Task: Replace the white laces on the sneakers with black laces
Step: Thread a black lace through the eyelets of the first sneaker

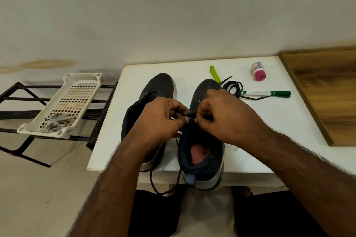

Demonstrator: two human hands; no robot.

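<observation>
Two dark grey sneakers stand side by side on the white table (269, 140), toes pointing away from me. Over the tongue of the right sneaker (202, 159), my left hand (161, 119) and my right hand (221, 117) meet, each pinching a black lace (154, 183) whose ends hang over the table's front edge. The left sneaker (159, 86) lies partly under my left wrist. A second black lace (233, 87) lies coiled behind the right sneaker. White laces (55, 123) rest in a white basket (77, 90) on the left.
The basket sits on a black metal rack (17, 115) left of the table. A green marker (267, 93), a green clip (214, 74) and a small pink-capped bottle (258, 71) lie at the table's back. A wooden board (327, 90) borders the right side.
</observation>
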